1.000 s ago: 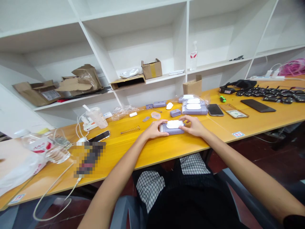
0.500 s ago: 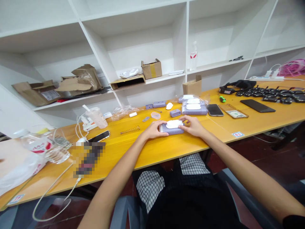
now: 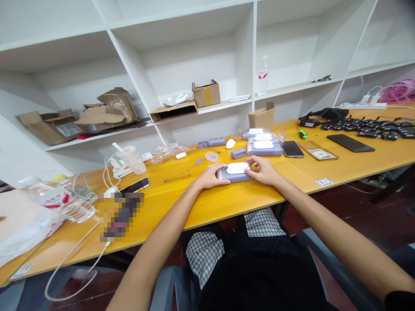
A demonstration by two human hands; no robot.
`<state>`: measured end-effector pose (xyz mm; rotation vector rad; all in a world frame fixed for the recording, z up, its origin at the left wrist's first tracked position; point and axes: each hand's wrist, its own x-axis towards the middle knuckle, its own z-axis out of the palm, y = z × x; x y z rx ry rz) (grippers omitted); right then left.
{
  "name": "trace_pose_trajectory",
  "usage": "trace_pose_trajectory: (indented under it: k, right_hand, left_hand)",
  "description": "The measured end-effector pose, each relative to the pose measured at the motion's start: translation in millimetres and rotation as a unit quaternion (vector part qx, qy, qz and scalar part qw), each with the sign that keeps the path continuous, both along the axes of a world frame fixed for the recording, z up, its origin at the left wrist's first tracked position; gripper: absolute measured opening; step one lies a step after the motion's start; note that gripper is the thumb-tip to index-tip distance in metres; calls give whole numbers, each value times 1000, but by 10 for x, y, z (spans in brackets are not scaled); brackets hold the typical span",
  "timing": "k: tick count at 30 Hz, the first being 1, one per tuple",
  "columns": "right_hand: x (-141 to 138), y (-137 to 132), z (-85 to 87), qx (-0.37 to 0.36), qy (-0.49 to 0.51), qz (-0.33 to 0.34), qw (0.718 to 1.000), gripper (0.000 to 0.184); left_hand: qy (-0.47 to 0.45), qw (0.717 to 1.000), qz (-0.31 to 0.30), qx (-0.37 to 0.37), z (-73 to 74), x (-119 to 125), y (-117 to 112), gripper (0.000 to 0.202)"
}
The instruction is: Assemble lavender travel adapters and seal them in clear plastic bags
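Both my hands rest on a lavender plastic case (image 3: 234, 175) with a white oval top, lying on the yellow wooden table (image 3: 207, 207). My left hand (image 3: 210, 176) grips its left end, fingers curled over the edge. My right hand (image 3: 264, 170) holds the right end, fingertips near the white top. A metal coil spring (image 3: 177, 176) lies just left of my left hand. Beyond my right hand sit more lavender cases with white tops (image 3: 264, 149). The underside of the held case is hidden.
Small lavender parts (image 3: 216, 141) lie behind my hands. To the right are a smartphone (image 3: 292, 149), a green-handled screwdriver (image 3: 302, 133), and rows of small black items (image 3: 366, 128). A plastic cup (image 3: 131, 159), a power strip, cables and a bottle crowd the left. White shelves stand behind the table.
My right hand has shifted slightly to the right along the case, its fingers moving off the white top. The case and my left hand have barely moved.
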<state>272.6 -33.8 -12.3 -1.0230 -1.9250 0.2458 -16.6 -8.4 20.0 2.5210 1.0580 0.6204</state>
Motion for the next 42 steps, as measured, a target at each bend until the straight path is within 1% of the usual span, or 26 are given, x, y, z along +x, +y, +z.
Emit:
trace_pose_trajectory:
  k: [7,22,28,42]
  right_hand:
    - [11,2,-25,-6,3,20,1000,33]
    - [0,2,-10,-13,11,20,1000,31]
    - [12,5,-3,-9,6,19,1000,29]
    - [25,12,-9,-19,15,30,999,26]
  left_hand:
    - [7,1000,19,-6,18,-17,-9,74]
    - [12,1000,20,-2,21,-19,-22,75]
    - [4,1000,7,-5,-5,-25,11,76]
    - [15,1000,17,1,-7,-46,7,78]
